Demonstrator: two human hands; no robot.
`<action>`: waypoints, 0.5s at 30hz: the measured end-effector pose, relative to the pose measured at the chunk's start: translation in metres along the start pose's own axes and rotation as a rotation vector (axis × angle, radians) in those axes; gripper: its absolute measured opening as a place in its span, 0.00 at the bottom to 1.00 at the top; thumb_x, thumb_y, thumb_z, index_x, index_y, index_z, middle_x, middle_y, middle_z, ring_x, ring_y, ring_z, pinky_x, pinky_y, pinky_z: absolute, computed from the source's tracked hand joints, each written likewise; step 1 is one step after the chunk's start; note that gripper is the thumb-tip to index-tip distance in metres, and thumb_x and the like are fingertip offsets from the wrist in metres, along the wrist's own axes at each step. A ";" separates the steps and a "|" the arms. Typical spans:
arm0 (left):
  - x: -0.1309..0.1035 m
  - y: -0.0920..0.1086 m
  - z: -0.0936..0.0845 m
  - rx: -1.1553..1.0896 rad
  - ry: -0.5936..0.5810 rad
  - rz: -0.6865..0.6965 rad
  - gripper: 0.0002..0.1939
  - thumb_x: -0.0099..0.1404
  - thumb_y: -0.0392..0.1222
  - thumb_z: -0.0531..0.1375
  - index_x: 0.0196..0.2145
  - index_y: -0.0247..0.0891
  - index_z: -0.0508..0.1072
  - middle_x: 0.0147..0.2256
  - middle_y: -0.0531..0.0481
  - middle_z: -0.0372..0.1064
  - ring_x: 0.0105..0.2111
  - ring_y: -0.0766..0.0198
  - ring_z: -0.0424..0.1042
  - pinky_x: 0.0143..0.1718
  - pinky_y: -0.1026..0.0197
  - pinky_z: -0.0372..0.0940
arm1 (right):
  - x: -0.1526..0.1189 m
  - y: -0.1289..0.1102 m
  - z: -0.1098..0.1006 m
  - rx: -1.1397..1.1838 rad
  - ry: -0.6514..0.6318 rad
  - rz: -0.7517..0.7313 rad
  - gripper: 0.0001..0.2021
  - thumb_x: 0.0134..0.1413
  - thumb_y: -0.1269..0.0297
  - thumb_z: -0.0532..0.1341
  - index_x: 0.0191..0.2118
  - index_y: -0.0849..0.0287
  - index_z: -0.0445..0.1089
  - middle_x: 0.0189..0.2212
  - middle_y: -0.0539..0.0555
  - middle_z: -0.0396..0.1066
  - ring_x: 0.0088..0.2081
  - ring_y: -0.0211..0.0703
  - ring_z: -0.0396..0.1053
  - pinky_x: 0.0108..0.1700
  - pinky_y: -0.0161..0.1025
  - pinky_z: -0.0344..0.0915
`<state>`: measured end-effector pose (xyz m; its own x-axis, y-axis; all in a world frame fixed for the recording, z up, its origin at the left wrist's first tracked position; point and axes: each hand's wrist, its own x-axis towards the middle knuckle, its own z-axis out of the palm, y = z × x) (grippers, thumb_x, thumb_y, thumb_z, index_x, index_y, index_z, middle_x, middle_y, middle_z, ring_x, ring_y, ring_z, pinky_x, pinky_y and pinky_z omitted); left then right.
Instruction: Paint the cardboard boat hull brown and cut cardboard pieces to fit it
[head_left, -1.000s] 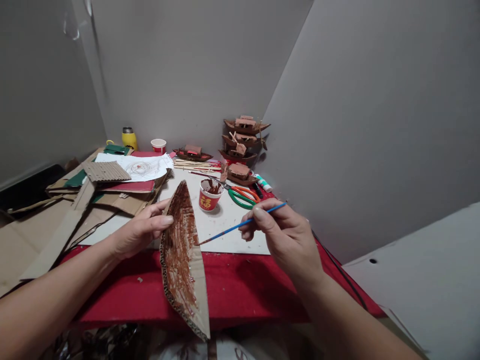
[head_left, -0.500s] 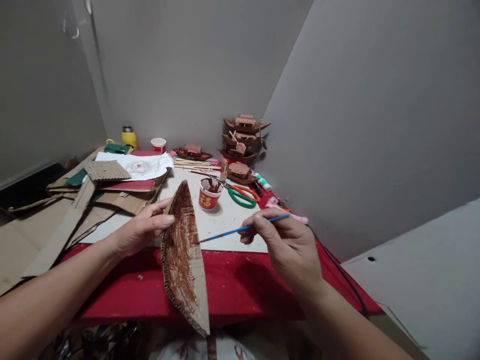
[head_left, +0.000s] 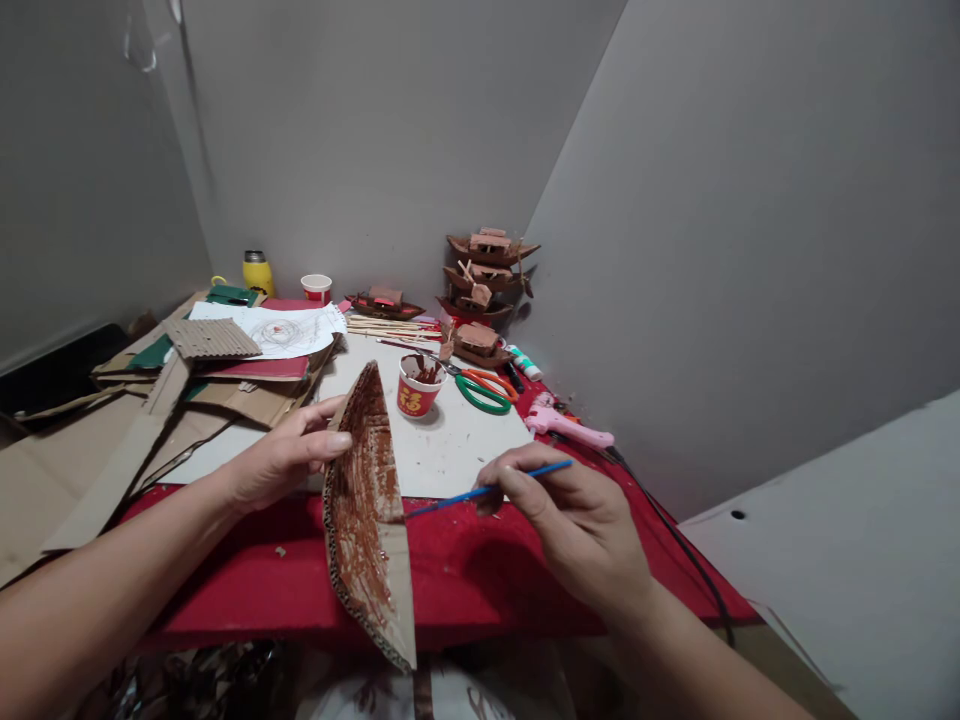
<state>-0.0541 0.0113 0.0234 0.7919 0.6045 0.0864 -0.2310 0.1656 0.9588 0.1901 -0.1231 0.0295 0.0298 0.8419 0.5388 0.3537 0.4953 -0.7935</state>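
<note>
My left hand (head_left: 296,458) grips a cardboard boat hull (head_left: 366,520) by its upper left edge, thumb on the inner face. Brown paint covers much of the hull's inside in streaks, while the lower part of its right side is bare cardboard. Between the fingers of my right hand (head_left: 566,525) is a thin blue paintbrush (head_left: 480,491), its tip at the hull's right side. Beyond the hull stands a red paper cup (head_left: 418,398) with brown paint inside.
Green and orange-handled scissors (head_left: 484,392) lie right of the cup. Several small brown model boats (head_left: 491,250) are stacked at the back. Cardboard pieces (head_left: 97,440) fill the left side. A pink glue gun (head_left: 574,428) with a black cable (head_left: 675,535) lies at the right.
My right hand and the paintbrush have moved down, the brush tip sliding lower along the hull's right side. My left hand and the hull stay nearly still.
</note>
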 end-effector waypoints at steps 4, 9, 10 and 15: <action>0.000 0.000 0.001 0.014 -0.006 0.003 0.32 0.55 0.47 0.67 0.58 0.42 0.70 0.50 0.45 0.75 0.46 0.50 0.75 0.45 0.57 0.67 | -0.004 -0.004 -0.002 -0.020 -0.080 0.009 0.09 0.65 0.64 0.57 0.34 0.56 0.73 0.26 0.50 0.74 0.26 0.39 0.73 0.30 0.34 0.71; 0.000 0.001 0.002 0.044 -0.015 -0.007 0.35 0.55 0.49 0.68 0.59 0.42 0.69 0.54 0.44 0.73 0.49 0.47 0.73 0.48 0.54 0.66 | -0.004 -0.008 -0.002 -0.148 0.012 -0.106 0.06 0.64 0.68 0.58 0.39 0.54 0.73 0.30 0.52 0.76 0.29 0.40 0.74 0.33 0.36 0.72; 0.000 0.001 0.002 0.041 -0.015 -0.007 0.34 0.55 0.48 0.68 0.59 0.43 0.69 0.54 0.44 0.73 0.49 0.47 0.74 0.48 0.55 0.66 | -0.005 -0.008 -0.002 -0.170 -0.008 -0.132 0.07 0.64 0.68 0.58 0.40 0.53 0.73 0.31 0.52 0.76 0.30 0.41 0.74 0.34 0.37 0.72; 0.001 -0.001 0.000 0.035 -0.006 -0.022 0.34 0.55 0.48 0.67 0.59 0.44 0.68 0.50 0.45 0.76 0.49 0.48 0.73 0.46 0.55 0.67 | -0.009 -0.007 -0.004 -0.173 -0.136 -0.207 0.09 0.64 0.71 0.56 0.42 0.52 0.71 0.32 0.53 0.76 0.35 0.44 0.75 0.36 0.39 0.72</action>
<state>-0.0534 0.0114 0.0221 0.7999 0.5964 0.0669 -0.1938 0.1512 0.9693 0.1912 -0.1349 0.0318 -0.1804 0.7536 0.6321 0.4933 0.6253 -0.6047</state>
